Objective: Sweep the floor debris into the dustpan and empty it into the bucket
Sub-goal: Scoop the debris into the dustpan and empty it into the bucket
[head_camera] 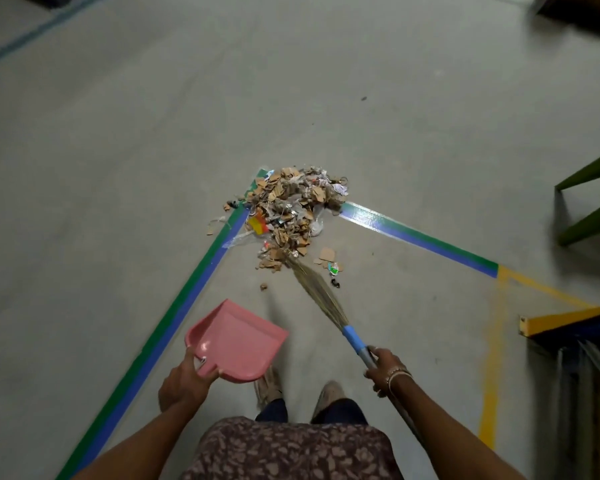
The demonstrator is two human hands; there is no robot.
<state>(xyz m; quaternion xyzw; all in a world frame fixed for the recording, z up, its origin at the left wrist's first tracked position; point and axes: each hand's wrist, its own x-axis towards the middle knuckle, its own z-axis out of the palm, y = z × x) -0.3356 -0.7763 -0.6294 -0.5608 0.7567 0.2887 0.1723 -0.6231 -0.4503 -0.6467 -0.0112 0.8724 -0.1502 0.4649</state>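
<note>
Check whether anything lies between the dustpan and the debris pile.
Nothing visible blocks it. Bare floor separates dustpan and pile, apart from one small scrap. The broom runs to the pile just right of that path.

Single wide-angle view from a head-worn camera, facing forward and steeply down; left hand (pixel 184 379) and right hand (pixel 385 370) near the lens, low in frame; debris pile (pixel 291 209) farther off on the floor (pixel 118 168), centre
</note>
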